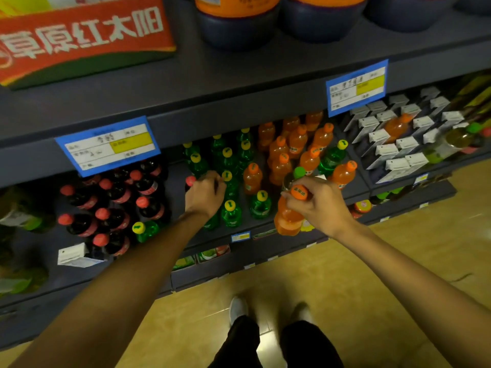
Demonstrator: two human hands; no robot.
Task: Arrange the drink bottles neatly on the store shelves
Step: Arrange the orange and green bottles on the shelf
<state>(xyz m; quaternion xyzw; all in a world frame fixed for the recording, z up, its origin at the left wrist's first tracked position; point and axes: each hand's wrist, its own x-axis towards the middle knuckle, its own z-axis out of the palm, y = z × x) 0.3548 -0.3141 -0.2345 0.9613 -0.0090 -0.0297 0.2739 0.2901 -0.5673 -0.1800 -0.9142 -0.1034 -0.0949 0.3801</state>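
A: Right hand (316, 200) curled round the neck of an orange bottle (288, 213), fingers pinching just under its orange cap. Held right at the front lip of the shelf (265, 235), partly overhanging the edge, tilted a little.

B: And the left hand (206, 192)?

A: Reaching deeper in, fingers curled down among the green bottles (231, 211). Seems to grip a bottle top, but knuckles hide it, so cannot tell which one. A red cap (190, 180) showing just beside the thumb side.

B: Room on the shelf?

A: Bare dark strip between the cola bottles (114, 205) on the left and the green ones, running back from the front edge. More bare shelf at the front, between the front green pair and the held orange bottle. Further back, orange bottles (295, 144) packed close, with one green bottle (332, 155) standing among them on the right.

B: Anything stray?

A: One green bottle with a yellow cap (144, 231) standing at the front of the cola group, near the edge. A white carton (73, 254) at the front left corner. White cartons (398, 144) filling the next bay to the right, an orange bottle lying among them.

B: Overhead?

A: Upper shelf board (239, 83) jutting out above, blue price tags (109, 144) hanging off its front edge, low over the back rows. Below, tan floor (372, 274) and two shoes near the shelf base.
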